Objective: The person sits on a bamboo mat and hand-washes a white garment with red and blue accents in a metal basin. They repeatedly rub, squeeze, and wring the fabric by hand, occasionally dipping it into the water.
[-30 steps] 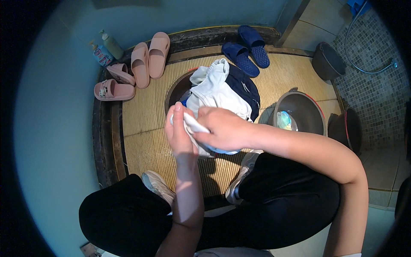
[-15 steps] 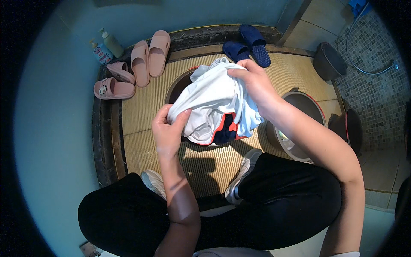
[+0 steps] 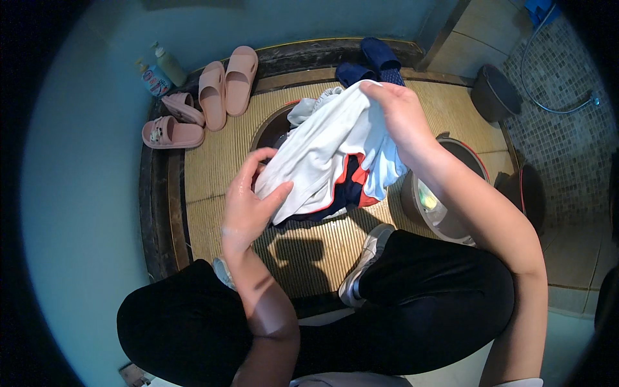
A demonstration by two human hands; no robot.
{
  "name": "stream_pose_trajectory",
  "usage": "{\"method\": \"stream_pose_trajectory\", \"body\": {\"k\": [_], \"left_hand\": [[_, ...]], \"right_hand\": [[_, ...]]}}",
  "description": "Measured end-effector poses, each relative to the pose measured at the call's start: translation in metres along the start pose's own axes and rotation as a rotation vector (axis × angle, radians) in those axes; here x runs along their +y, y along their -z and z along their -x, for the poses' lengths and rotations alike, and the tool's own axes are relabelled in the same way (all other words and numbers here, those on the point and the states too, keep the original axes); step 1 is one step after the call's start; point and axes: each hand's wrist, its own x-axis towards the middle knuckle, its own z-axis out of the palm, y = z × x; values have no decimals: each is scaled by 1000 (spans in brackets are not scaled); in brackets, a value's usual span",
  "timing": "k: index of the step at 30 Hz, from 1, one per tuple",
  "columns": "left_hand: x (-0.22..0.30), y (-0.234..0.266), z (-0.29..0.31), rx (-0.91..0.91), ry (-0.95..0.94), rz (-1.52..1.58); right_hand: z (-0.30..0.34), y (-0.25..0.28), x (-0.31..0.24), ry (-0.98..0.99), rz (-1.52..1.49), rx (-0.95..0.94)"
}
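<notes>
A white garment [image 3: 316, 155] with red-orange trim, dark navy and pale blue parts is stretched between my hands, above a dark basin [image 3: 274, 129] that it mostly covers. My right hand [image 3: 406, 119] pinches its upper edge between thumb and fingers. At the garment's left edge, my left hand [image 3: 248, 200] has thumb and fingers spread apart, the cloth lying loosely between them; the tips of some fingers are hidden. A bunched grey-white piece of cloth [image 3: 313, 106] shows at the basin's far side, behind the garment.
To the right stands a grey bucket [image 3: 412, 200] with something white and yellow-green inside. Dark buckets [image 3: 496, 93] stand farther right. Pink slippers [image 3: 213, 97], two pump bottles [image 3: 169, 66] and navy slippers [image 3: 383, 58] line the wall. My shoes [image 3: 367, 264] rest on the ribbed floor.
My right hand has moved slightly right and up, drawing the garment's upper edge taut. My left hand's fingers have spread from their pinch, and more navy and red cloth shows below.
</notes>
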Motion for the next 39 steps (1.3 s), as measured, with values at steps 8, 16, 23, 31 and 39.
{"method": "stream_pose_trajectory", "body": {"k": [8, 16, 23, 31, 39], "left_hand": [[-12, -6, 1, 222, -177, 744], [-16, -42, -5, 16, 66, 1906], [1, -76, 4, 371, 384, 1318], [-29, -86, -1, 72, 202, 1433], [11, -92, 6, 447, 385, 1140]], "right_hand": [[3, 6, -4, -230, -282, -88], [14, -10, 14, 43, 28, -395], [63, -49, 31, 752, 707, -669], [56, -59, 68, 1270, 1026, -758], [41, -49, 48, 1302, 990, -478]]}}
